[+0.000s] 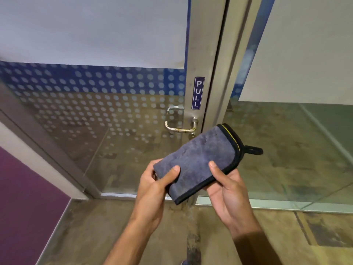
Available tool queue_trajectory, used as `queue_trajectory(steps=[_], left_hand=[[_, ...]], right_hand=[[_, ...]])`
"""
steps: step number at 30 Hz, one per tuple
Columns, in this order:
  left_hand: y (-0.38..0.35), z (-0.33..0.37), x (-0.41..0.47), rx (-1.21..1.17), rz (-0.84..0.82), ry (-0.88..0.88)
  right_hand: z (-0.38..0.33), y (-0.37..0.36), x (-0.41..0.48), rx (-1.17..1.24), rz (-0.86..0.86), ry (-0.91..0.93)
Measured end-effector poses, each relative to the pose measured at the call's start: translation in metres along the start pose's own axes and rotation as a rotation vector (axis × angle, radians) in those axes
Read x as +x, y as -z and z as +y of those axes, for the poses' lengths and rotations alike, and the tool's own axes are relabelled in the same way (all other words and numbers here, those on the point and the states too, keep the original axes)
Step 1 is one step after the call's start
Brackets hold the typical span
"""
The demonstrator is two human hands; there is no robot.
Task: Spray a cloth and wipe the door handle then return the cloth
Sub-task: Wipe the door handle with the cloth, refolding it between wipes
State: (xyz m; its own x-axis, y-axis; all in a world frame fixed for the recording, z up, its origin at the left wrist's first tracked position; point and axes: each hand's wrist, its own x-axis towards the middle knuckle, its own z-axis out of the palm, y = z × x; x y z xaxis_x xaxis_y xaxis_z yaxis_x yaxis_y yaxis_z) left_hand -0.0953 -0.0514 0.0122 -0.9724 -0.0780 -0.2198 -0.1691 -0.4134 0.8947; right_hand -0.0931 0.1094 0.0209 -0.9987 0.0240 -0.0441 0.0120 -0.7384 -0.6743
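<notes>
A folded grey-blue cloth (200, 159) with black edging and a small hanging loop is held flat between both hands in front of a glass door. My left hand (154, 190) grips its lower left corner, thumb on top. My right hand (229, 192) supports its right side from below, thumb pressing on top. The metal lever door handle (179, 129) sits just above and behind the cloth, apart from it, on the door's steel frame. No spray bottle is in view.
A blue PULL sign (199, 92) is stuck on the steel door frame (202, 44) above the handle. The glass door has a dotted blue film. A fixed glass panel (296, 140) stands to the right, a purple wall (24, 197) to the left. Brown tiled floor lies below.
</notes>
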Motion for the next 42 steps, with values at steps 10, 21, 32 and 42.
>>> queue_trajectory(steps=[10,21,32,42], left_hand=[[-0.001,0.019,0.058,0.764,0.099,-0.492],[-0.007,0.107,0.181,1.385,0.359,-1.303],[-0.002,0.119,0.286,1.429,0.327,-1.380],[-0.001,0.120,0.315,1.415,0.388,-1.459]], right_hand=[[-0.011,-0.006,0.078,-0.014,-0.048,0.004],[-0.007,-0.024,0.115,-0.189,0.129,0.171],[0.003,-0.056,0.159,-0.631,0.476,0.622],[-0.020,-0.073,0.198,-1.269,0.795,1.256]])
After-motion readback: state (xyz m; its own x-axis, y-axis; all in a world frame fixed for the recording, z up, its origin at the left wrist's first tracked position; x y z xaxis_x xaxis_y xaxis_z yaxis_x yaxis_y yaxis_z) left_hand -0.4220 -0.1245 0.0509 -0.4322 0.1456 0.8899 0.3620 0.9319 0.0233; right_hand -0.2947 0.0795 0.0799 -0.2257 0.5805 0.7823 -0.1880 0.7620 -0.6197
